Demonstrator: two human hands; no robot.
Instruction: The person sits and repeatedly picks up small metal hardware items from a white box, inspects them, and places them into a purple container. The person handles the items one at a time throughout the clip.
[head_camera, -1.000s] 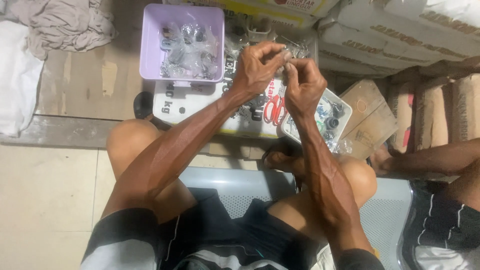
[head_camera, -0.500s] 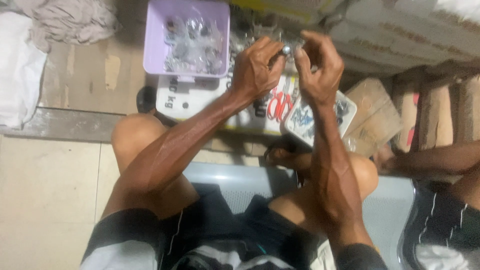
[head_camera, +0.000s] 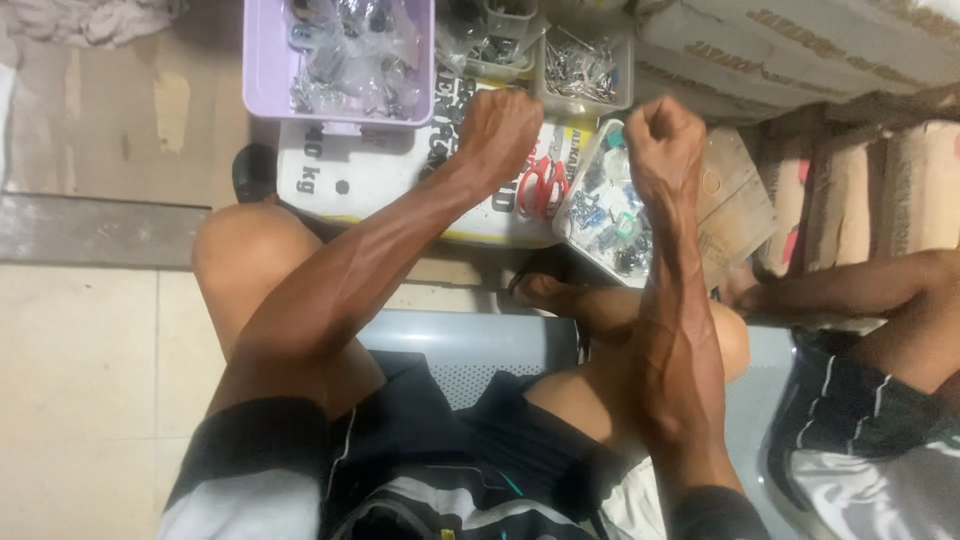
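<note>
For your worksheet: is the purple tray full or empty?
Partly full. The purple tray holds clear plastic bags of small metal parts, heaped inside its walls.

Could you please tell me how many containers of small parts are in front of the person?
4: lavender tub at top left, two small clear bins beside it, and a clear tray under the right hand; others may be hidden.

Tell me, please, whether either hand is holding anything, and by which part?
It cannot be told. The left hand and right hand are both closed into fists, seen from the back, above the clear tray of small parts; anything inside them is hidden.
</note>
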